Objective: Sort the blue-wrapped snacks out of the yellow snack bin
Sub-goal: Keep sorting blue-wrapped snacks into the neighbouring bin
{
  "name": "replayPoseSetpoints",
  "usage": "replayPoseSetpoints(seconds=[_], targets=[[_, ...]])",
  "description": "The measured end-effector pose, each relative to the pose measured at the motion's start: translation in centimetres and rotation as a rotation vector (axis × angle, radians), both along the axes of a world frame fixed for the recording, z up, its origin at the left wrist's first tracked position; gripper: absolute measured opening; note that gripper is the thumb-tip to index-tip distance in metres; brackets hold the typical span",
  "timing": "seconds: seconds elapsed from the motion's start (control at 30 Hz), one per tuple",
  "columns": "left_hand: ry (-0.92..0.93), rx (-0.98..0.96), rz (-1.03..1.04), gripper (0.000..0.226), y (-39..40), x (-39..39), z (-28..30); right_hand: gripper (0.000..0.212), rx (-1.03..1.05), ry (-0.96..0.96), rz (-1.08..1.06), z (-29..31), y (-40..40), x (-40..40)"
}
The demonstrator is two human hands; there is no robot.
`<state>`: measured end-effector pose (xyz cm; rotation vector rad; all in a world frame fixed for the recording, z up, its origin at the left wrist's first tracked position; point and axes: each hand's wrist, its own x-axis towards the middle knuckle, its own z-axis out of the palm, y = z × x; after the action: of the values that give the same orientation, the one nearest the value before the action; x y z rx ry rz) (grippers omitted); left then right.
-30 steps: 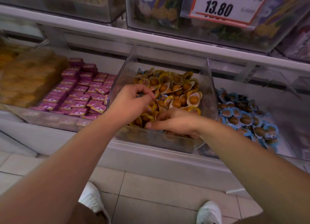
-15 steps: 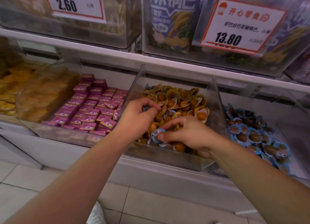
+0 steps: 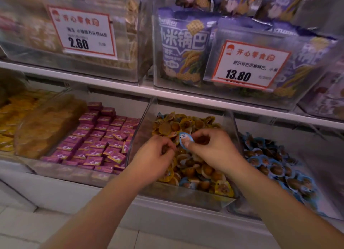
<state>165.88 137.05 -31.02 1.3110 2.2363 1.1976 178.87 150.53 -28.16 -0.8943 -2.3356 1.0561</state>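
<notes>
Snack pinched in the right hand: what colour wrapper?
Blue with a white label, the snack in the right hand; head view.

The place was a shop aisle with white shelving. The upper shelf (image 3: 111, 84) carried clear plastic boxes with purple snack bags (image 3: 183, 49) behind them, and two price cards (image 3: 82, 32) with red frames, showing 2.60 and 13.80. On the lower level, to the left, lay rows of small pink packets (image 3: 100, 137) and beside them a bin of pale golden pieces (image 3: 46, 125). Below was a floor of light tiles (image 3: 16, 228). The light was soft and even.
</notes>
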Motion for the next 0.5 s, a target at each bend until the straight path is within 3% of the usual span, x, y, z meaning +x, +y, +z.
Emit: replayPoseSetpoints(seconds=[0.17, 0.3, 0.4, 0.5], targets=[[-0.551, 0.205, -0.007, 0.037, 0.2, 0.6, 1.3, 0.005, -0.059, 0.091, 0.226, 0.7, -1.1, 0.8], [-0.519, 0.249, 0.0, 0.016, 0.4, 1.2, 0.9, 0.01, 0.014, 0.008, 0.274, -0.1, -2.2, 0.5], [-0.562, 0.301, 0.14, 0.013, 0.5, 0.5, 0.8, 0.016, -0.01, -0.24, 0.299, 0.5, -1.3, 1.1], [-0.693, 0.318, 0.192, 0.014, 0.5, 0.0, 0.7, 0.027, 0.133, -0.55, 0.574, 0.2, -1.3, 2.0]])
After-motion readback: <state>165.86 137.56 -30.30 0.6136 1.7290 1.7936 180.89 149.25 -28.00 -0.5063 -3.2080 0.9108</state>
